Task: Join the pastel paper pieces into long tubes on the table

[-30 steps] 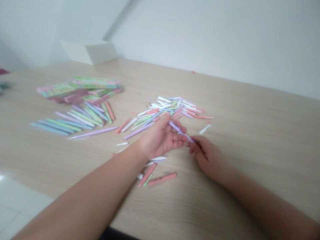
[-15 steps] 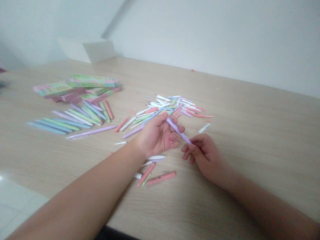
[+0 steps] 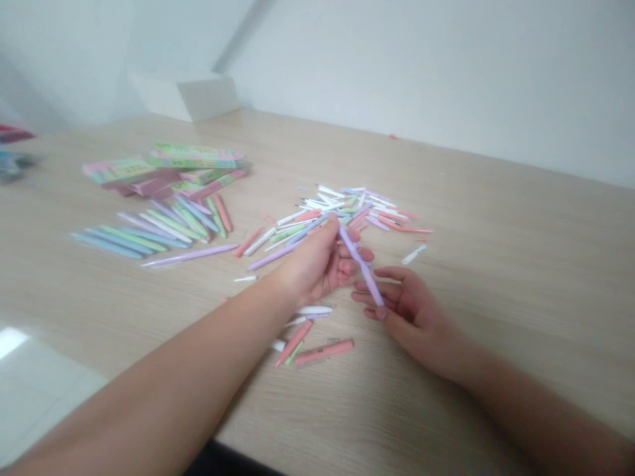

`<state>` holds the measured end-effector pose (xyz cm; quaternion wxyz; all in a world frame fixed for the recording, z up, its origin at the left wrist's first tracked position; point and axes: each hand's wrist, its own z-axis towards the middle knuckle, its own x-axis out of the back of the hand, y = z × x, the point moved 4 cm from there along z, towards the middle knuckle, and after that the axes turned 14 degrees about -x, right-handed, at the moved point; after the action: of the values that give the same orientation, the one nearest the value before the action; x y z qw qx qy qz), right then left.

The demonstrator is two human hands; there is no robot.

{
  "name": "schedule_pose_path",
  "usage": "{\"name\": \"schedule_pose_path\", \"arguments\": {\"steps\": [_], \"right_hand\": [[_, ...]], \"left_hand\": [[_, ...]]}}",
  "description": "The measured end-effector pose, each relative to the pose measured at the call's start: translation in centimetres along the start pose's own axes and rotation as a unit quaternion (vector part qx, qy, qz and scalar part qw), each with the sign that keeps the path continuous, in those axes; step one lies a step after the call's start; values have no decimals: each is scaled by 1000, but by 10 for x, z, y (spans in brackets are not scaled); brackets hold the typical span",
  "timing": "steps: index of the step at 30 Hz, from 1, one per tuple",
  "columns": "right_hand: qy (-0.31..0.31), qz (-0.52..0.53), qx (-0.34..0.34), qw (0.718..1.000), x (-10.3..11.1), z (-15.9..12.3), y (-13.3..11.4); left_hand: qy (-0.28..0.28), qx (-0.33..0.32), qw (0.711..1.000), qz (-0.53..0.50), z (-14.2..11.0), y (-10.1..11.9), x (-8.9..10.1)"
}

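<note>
The left hand point(image 3: 312, 261) and the right hand point(image 3: 411, 317) were above the wooden worktop point(image 3: 496, 277), with one lilac pen point(image 3: 361, 266) between them. The left fingers point(image 3: 350, 268) curled against its upper part. The right fingers point(image 3: 381, 281) were spread, and its lower end touched them; I cannot tell if they gripped it. At least three closed printed boxes point(image 3: 193, 156) lay stacked, contents hidden. Many pastel pens point(image 3: 149, 231) and a loose pile of pen parts point(image 3: 347, 211) lay beside them, too many to count.

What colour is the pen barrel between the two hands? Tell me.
The pen barrel is pale lilac; it shows best in the head view.
</note>
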<state>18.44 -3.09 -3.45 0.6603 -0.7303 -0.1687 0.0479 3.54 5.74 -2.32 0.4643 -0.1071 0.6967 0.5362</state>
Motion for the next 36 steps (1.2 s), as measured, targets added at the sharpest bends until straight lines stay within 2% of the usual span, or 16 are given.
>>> {"name": "schedule_pose_path", "arguments": {"steps": [2,4,8,12,15,20,24,27,36], "right_hand": [[-22,1,-22,1000,-1,0,2],[-18,3,-19,1000,-1,0,5],[37,5,-10,999,3,0,13],[81,-1,-32,996,8,1,16],[103,5,-36,994,12,3,14],[129,7,-56,990,16,6,14],[120,9,-70,990,15,5,11],[100,3,-84,991,15,3,8],[72,37,-110,991,22,4,12]], "left_hand": [[0,-3,1000,3,1,0,0],[2,-19,999,26,1,0,0],[-13,-92,987,128,0,3,-4],[-53,-127,966,220,-1,3,-4],[-61,-159,936,307,-1,7,0],[-62,-205,869,446,-2,17,1],[-92,-218,832,501,-4,20,-5],[-111,-204,831,505,-5,18,-6],[-148,-169,856,466,-5,16,-8]]}}
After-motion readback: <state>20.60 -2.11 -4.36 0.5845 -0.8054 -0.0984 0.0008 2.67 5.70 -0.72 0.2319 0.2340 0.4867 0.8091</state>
